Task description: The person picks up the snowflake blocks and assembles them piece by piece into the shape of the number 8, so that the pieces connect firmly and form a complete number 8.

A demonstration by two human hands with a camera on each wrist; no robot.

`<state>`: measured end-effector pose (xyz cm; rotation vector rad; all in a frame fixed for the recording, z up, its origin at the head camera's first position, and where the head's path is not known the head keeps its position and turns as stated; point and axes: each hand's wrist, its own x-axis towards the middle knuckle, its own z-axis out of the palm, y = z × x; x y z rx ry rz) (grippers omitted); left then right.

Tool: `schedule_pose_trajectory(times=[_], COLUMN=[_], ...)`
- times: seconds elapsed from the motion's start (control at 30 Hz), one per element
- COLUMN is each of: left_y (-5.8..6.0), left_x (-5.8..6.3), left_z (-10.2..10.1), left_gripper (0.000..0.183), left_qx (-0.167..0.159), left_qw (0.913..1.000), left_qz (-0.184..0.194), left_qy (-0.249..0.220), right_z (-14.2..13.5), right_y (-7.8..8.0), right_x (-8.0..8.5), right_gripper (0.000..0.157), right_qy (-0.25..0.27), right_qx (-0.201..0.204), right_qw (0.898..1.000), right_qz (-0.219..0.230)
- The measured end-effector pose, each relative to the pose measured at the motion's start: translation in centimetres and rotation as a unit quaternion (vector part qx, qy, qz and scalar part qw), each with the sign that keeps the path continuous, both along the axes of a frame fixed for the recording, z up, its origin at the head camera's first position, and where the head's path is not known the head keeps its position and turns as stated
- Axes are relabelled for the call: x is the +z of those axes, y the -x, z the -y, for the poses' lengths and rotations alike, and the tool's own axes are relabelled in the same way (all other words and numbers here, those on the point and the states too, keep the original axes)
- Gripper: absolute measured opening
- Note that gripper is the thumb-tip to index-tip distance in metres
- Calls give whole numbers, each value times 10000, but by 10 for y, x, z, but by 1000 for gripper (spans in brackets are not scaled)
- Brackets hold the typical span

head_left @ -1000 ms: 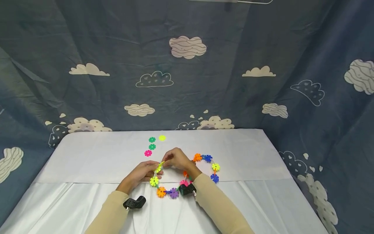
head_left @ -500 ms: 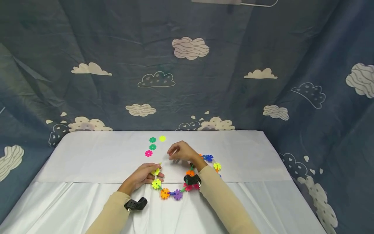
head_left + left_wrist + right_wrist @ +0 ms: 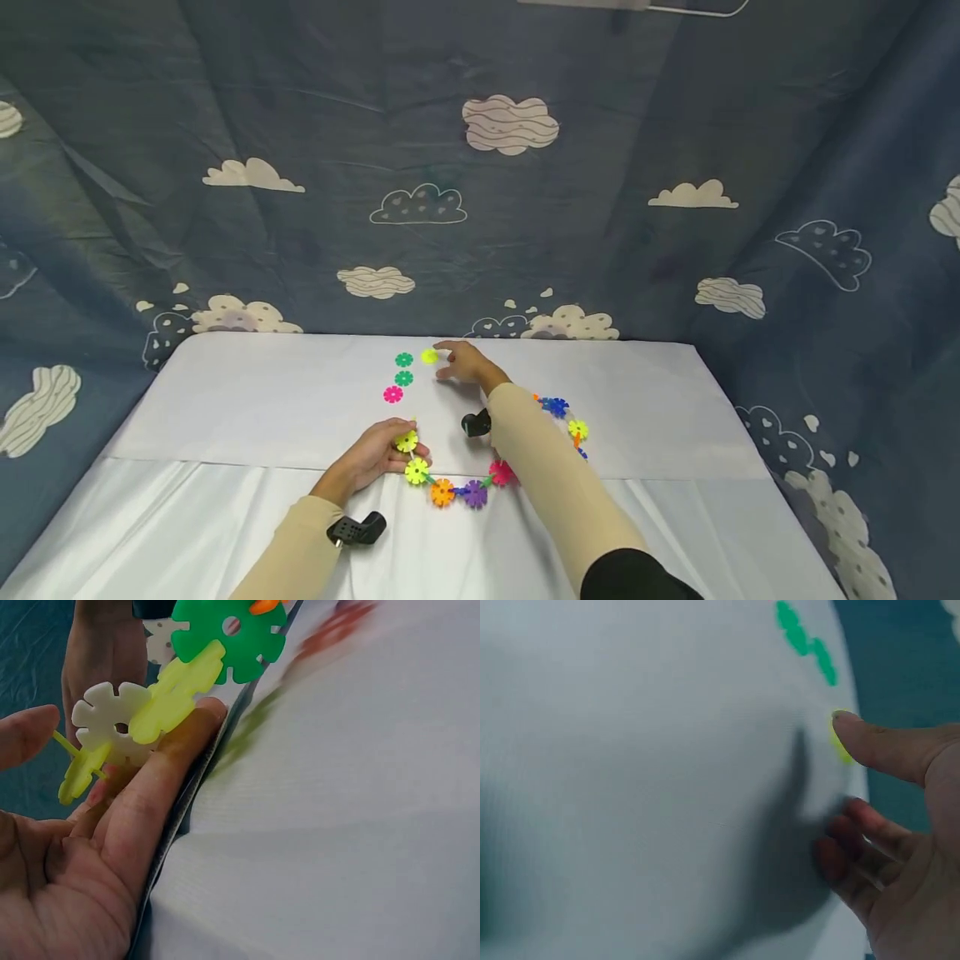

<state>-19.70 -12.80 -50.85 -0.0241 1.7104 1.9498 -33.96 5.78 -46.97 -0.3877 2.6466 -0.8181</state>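
Flower-shaped notched discs are linked edge to edge in a colourful chain, with a purple disc [image 3: 476, 494] at its near side. My left hand [image 3: 372, 457] holds the chain's left end between thumb and fingers. In the left wrist view, a yellow disc [image 3: 82, 774] by the thumb joins a white disc [image 3: 105, 712]; a green disc [image 3: 244, 649] lies further along. My right hand [image 3: 467, 365] reaches over the far part of the table, fingers extended, fingertips right at a loose yellow disc [image 3: 428, 356]. The right forearm hides part of the chain.
Two loose green discs [image 3: 403, 378] and a pink disc [image 3: 393, 394] lie left of the yellow one. The white-covered table [image 3: 285, 400] ends at a dark cloud-print curtain [image 3: 585, 250]. A black camera [image 3: 357, 529] sits on the left wrist.
My right hand has left the chain's end and moved away across the table to the loose yellow disc. The left hand keeps its hold. The head view has shifted slightly.
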Motion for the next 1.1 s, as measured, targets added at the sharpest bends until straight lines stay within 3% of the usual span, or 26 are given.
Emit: schedule_pose_trajectory(times=[0.13,0.27,0.5,0.7,0.83,0.97,1.1], left_y=[-3,-4,-2,-2,-3,-3,-3], left_x=[0,1,3,3,2,2,4], left_z=[-7,-12,-15,-14,-12,-12,-12], left_gripper=[28,29,34,41,42,43,42], left_qx=[-152,-190,-209,-100,10,55,56], left_qw=[9998,9998,9994,9982,9972,9957,9941], left_qz=[-9,-45,-54,-91,-96,-152,-279], left_qy=[-93,-14,279,586,748,907,1045], right_z=[3,4,-4,-16,-22,-28,-30], right_y=[-3,-7,-11,-30,-51,-72,-88], right_x=[-10,-13,-12,-8,-7,-8,-11], right_gripper=[67,52,24,12,10,14,18], right_qy=[-871,-1072,-686,547,1734,2932,3549], right_qx=[-54,-144,-6,159,109,-408,-669], right_qw=[9962,9940,9967,9976,9813,9494,9261], right_qz=[22,-173,-444,387,827,1049,1093])
